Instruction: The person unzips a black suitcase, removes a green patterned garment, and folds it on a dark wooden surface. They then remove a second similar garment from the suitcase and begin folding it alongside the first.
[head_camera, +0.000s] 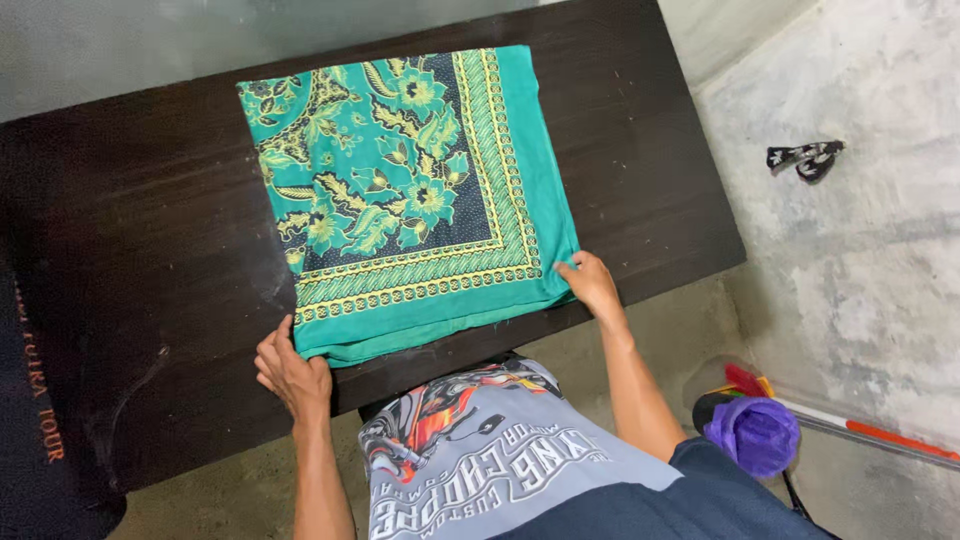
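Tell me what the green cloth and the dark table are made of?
The green cloth looks like thin woven fabric, maybe cotton: it lies folded in soft layers with a printed flower pattern. The table seems to be dark wood or wood-look board, smooth and slightly shiny, with faint grain and scuffs.

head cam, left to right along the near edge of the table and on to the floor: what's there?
Dark garment → left hand at the cloth's near left corner → green patterned cloth → right hand at its near right corner → purple bag on the floor → black-and-white scrap farther back.
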